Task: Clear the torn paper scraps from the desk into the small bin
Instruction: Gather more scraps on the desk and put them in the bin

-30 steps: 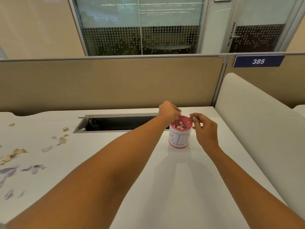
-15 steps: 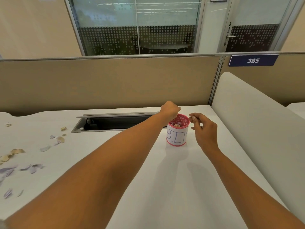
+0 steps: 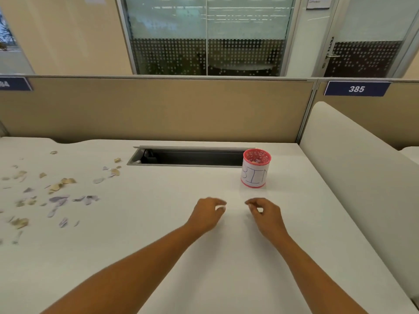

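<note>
The small red mesh bin (image 3: 254, 177), wrapped in a white label reading "BIN", stands on the white desk (image 3: 158, 227) at the back right, with scraps showing inside it. Several torn paper scraps (image 3: 59, 198), tan and pale purple, lie scattered over the desk's left side. My left hand (image 3: 209, 214) and my right hand (image 3: 265, 213) hover side by side just in front of the bin, a hand's width short of it. The fingers of both are loosely curled, and I see no scrap in either hand.
An open cable tray slot (image 3: 192, 157) runs along the back of the desk, left of the bin. A beige partition (image 3: 158, 109) closes off the far edge. A white rounded divider (image 3: 362, 168) borders the right side.
Both hands have drawn back from the bin's rim toward me and now hover low over the desk. The view has swung left, showing more scraps.
</note>
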The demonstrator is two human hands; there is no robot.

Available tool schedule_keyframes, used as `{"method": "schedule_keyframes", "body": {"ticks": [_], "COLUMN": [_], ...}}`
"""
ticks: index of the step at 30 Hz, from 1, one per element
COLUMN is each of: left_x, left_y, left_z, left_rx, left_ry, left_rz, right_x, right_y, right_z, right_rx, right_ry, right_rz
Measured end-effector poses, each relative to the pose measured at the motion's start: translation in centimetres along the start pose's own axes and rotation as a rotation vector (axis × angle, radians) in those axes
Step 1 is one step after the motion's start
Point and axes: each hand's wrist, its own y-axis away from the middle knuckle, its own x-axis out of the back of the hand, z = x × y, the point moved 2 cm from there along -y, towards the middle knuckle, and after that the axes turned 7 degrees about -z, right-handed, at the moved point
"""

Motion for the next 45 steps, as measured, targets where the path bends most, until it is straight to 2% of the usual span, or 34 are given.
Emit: {"method": "schedule_keyframes", "body": {"ticks": [6, 11, 20, 27, 34, 40, 45], "left_x": [-0.5, 1.6, 8.3, 15.0, 18.5, 18.8, 19.2], "left_y": [7.3, 11.8, 19.2, 24.6, 25.5, 24.8, 24.7], "left_z": [-6.4, -11.3, -22.3, -30.5, -35.6, -36.6, -37.9], "left_rx": [0.084, 0.13, 0.288, 0.442, 0.416, 0.236, 0.225], "left_ry": [-0.022, -0.055, -0.152, -0.157, -0.125, -0.201, -0.198], "left_rz": [0.036, 0.134, 0.328, 0.476, 0.429, 0.324, 0.245], "right_x": [-4.8, -9.6, -20.3, -28.6, -35.3, -39.5, -43.3], "right_y": [4.6, 7.0, 9.2, 9.9, 8.1, 4.8, 6.2], "right_z": [-1.5, -3.8, -9.8, -15.6, -21.1, -24.7, -26.1], "right_rx": [0.059, 0.135, 0.245, 0.263, 0.211, 0.122, 0.177], "right_ry": [0.124, 0.212, 0.281, 0.308, 0.327, 0.344, 0.457], "right_rz": [-0.194, -0.3, -0.503, -0.571, -0.604, -0.598, -0.658]}}
